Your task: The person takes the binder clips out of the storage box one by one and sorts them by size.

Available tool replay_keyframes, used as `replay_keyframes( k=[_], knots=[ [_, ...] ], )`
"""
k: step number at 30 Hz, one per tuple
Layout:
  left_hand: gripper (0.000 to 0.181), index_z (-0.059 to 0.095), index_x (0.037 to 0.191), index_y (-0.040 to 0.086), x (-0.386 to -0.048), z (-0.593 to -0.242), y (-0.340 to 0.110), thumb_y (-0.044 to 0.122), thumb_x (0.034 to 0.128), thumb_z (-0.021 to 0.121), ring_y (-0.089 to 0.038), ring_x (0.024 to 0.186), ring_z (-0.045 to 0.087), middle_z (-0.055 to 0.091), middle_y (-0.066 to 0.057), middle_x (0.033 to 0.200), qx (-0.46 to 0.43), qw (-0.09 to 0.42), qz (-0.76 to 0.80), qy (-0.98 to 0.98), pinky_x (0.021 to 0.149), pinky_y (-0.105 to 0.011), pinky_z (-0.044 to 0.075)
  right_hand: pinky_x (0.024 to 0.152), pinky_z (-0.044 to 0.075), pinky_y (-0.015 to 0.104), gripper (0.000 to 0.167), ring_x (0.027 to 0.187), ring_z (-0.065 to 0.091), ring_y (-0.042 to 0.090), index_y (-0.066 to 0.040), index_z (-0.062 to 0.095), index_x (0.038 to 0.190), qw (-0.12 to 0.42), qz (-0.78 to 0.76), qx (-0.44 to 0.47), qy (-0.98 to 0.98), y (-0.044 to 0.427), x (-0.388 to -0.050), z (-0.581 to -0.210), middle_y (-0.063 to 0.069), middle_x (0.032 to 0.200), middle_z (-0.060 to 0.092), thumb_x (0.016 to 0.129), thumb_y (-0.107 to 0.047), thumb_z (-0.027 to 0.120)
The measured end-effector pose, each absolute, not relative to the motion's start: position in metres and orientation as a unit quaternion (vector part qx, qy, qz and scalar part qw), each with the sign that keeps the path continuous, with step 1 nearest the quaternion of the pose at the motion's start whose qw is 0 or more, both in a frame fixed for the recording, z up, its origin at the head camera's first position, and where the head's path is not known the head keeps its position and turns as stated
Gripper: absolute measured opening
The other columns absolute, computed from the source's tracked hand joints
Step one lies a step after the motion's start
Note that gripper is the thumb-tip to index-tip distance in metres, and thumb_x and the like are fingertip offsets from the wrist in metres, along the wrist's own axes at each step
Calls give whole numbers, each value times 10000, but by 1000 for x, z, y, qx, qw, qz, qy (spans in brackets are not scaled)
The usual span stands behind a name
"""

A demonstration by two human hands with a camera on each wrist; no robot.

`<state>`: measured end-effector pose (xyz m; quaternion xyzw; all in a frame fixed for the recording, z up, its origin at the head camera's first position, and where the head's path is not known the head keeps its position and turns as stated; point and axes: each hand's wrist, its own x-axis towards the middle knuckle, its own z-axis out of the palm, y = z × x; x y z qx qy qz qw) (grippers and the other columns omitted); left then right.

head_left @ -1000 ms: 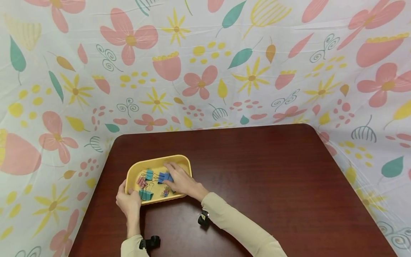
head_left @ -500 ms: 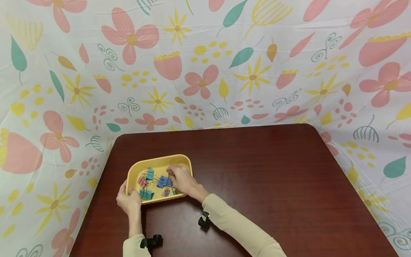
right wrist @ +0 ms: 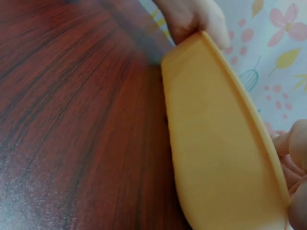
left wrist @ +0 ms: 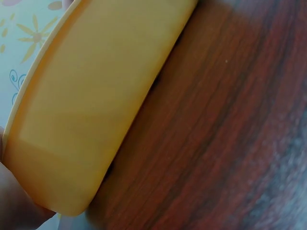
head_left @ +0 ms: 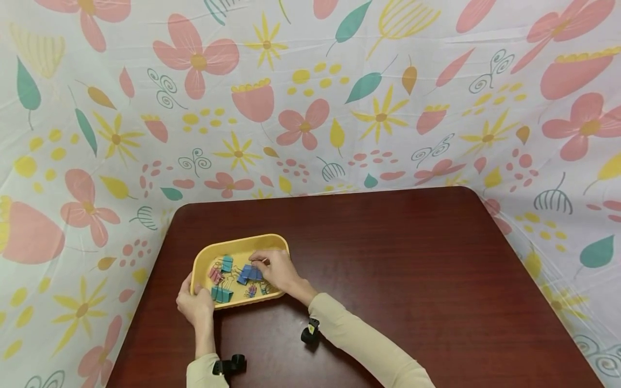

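A yellow plastic bin sits on the table with binder clips inside. My left hand grips its left end, thumb over the rim. In the bin, my right hand pinches a blue binder clip at its wire handle, thumb and forefinger together; the fingers hide part of it. Another blue clip overlaps it. Teal binder clips and a pink binder clip lie to the left. Small multicoloured clips lie near the front wall. Both wrist views show mainly the bin's outer wall.
The dark reddish wooden table stretches to the right of the bin. A flower-printed cloth hangs behind and at the sides of the table. A black camera is strapped to the right wrist, another to the left.
The right hand's fingers, spread over the blue clips a second ago, have drawn together and pinch one at its handle. The blue clips shifted slightly; the left hand has stayed on the bin.
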<state>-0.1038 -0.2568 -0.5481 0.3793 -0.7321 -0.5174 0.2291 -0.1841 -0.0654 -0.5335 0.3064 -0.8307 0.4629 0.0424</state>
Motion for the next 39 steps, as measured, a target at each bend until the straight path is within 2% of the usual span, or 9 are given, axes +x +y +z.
replay_keyframes(
  k=[6,11,15,17,22,25,31,33,39],
  knots=[
    [433,602,1389,8,-104,-546,-257,-29,997,420,-406,1175,604,601,-283,1372,382,233,-511,-734,959,-518,487,630,533,127,121,753,749,140,-33,769,1034,27,530,276,-801,-57,-188,-520,77,935,794,948,-68,691],
    [421,614,1376,8,-106,-548,-258,-16,996,432,-390,1159,611,613,-271,1363,381,236,-509,-735,860,-356,511,610,532,164,99,713,722,100,-77,769,1007,37,548,258,-795,-44,-199,-502,39,898,789,960,-83,682],
    [425,612,1377,7,-106,-547,-258,-18,996,426,-398,1159,609,610,-279,1361,381,235,-507,-737,882,-395,520,630,524,176,92,711,703,111,-71,770,996,54,556,248,-791,-30,-209,-488,39,895,790,955,-73,688],
    [429,608,1380,3,-105,-547,-257,-23,995,420,-407,1165,605,605,-286,1363,382,234,-506,-737,950,-515,488,630,523,190,97,713,707,133,-82,771,992,59,559,240,-792,-22,-215,-482,54,898,791,957,-70,681],
    [431,596,1389,-2,-105,-547,-257,-9,999,413,-406,1170,598,597,-286,1375,384,228,-508,-736,933,-497,481,629,537,250,108,716,721,197,-74,760,1002,60,557,218,-799,-2,-230,-483,90,899,789,968,-62,659],
    [429,592,1392,-6,-104,-547,-257,-8,1001,414,-397,1173,597,598,-276,1379,385,226,-509,-736,900,-435,477,607,532,251,112,682,700,186,-75,756,1003,52,553,217,-803,8,-236,-491,106,885,782,969,-50,652],
    [423,604,1382,0,-104,-547,-256,-6,999,424,-387,1158,608,609,-274,1366,384,228,-506,-738,749,-175,405,554,471,204,114,647,667,143,-98,754,1004,31,534,221,-815,21,-242,-509,68,865,779,985,-74,644],
    [423,603,1383,2,-104,-547,-256,-4,1001,424,-390,1146,613,609,-278,1363,383,227,-506,-739,718,-146,388,548,464,205,117,649,665,151,-82,755,1013,23,532,223,-816,24,-244,-513,61,866,779,989,-77,640],
    [423,595,1392,3,-104,-547,-256,0,1007,419,-390,1147,613,604,-278,1369,384,223,-506,-740,793,-277,458,561,481,210,127,663,662,158,-60,758,1030,15,529,215,-820,31,-250,-529,58,872,779,990,-83,640]
  ],
)
